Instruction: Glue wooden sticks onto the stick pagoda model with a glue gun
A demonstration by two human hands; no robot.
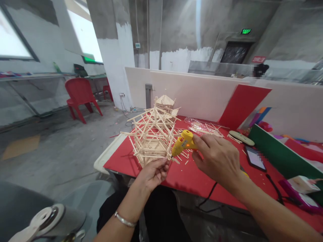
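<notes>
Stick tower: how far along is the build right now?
Done: the stick tower already stands as a layered frame. In hand: the left hand holds its lower edge while the right hand points the glue gun there. Left: loose sticks lie unused on the red table.

Stick tower (152, 134): pale bare wood, matt. Glue gun (183, 142): glossy yellow plastic. Table top (191, 178) smooth matt red; chair (79, 94) red plastic; bracelet (124, 220) shiny metal.
</notes>
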